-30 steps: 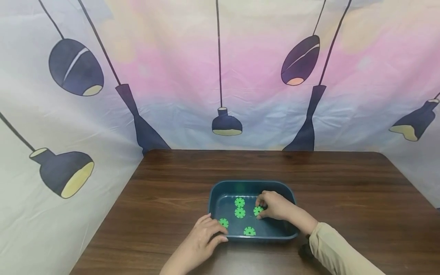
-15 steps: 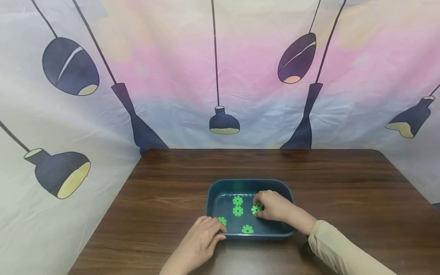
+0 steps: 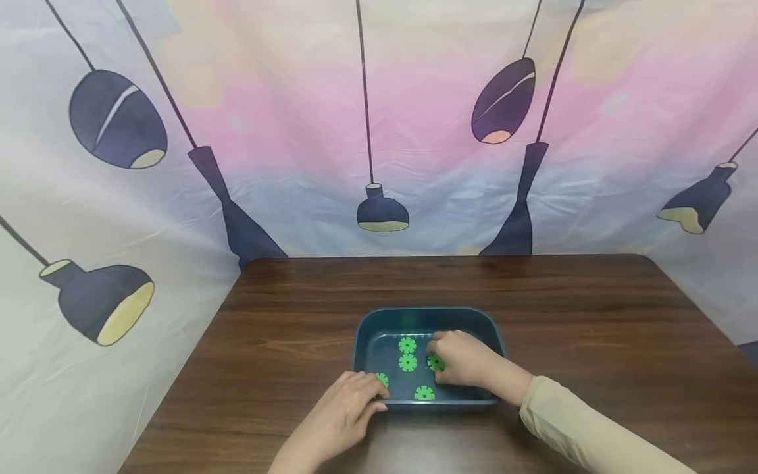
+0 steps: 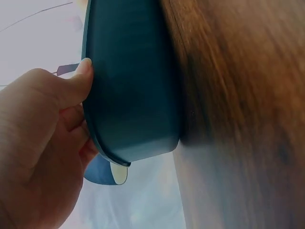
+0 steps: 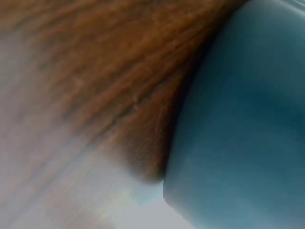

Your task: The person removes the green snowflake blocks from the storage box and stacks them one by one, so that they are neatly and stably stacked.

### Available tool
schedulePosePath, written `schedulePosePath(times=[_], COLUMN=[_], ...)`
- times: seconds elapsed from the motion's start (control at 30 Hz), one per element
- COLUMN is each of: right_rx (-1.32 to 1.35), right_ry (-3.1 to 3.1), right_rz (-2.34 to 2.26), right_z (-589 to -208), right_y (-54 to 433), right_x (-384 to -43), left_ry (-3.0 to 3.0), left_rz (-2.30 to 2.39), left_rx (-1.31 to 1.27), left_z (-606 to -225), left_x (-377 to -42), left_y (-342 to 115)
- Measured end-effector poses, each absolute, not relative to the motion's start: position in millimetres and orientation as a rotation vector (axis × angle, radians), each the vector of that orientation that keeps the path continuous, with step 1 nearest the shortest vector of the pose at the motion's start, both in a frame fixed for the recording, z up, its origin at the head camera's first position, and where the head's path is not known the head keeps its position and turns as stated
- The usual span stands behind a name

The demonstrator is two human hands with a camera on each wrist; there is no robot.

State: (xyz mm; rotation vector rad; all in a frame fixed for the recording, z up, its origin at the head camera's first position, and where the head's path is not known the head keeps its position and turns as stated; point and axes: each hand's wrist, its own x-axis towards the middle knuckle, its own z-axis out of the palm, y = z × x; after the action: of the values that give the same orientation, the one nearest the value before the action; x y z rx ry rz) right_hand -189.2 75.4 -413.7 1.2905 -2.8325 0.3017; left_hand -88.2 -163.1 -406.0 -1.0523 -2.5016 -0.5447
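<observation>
A dark teal plastic tray [image 3: 447,402] with rounded corners stands on the table. My left hand [image 3: 346,408] grips its front left corner. In the left wrist view, the thumb presses the outside of the tray wall [image 4: 128,86] and the fingers go over the rim. Inside the tray, my right hand [image 3: 464,359] pinches a green notched plastic disc [image 3: 435,362] between thumb and fingers, partly covering it. Left of it, two like discs lie in line, a far disc [image 3: 407,344] and a nearer disc [image 3: 408,363]. The right wrist view shows the tray's outer side [image 5: 248,124] but no hand.
Another green disc [image 3: 424,393] lies by the tray's front wall, and a further disc [image 3: 381,379] is half hidden by the left fingers. The brown wooden table [image 3: 296,316] extends around the tray. Behind it hangs a cloth backdrop [image 3: 308,118] printed with lamps.
My right hand has shifted slightly left with the disc at its fingertips, toward the two lined-up discs. The left hand keeps its grip on the tray. The head view has turned a little.
</observation>
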Motion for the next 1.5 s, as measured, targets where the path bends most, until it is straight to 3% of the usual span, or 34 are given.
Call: schedulePosePath(times=[0.47, 1.1, 1.5], right_rx=[1.306, 1.276, 1.306], right_ry=[-2.723, -2.667, -2.548], right_rz=[0.124, 0.660, 0.745], right_z=[-415, -411, -405], right_y=[78, 103, 112], right_x=[-196, -191, -190], left_ry=[-2.510, -2.569, -2.529], left_rz=[-0.610, -0.620, -0.609], left_rx=[-1.049, -1.042, -1.069], left_z=[-407, -405, -409], left_x=[-92, -90, -89], left_y=[-163, -164, -167])
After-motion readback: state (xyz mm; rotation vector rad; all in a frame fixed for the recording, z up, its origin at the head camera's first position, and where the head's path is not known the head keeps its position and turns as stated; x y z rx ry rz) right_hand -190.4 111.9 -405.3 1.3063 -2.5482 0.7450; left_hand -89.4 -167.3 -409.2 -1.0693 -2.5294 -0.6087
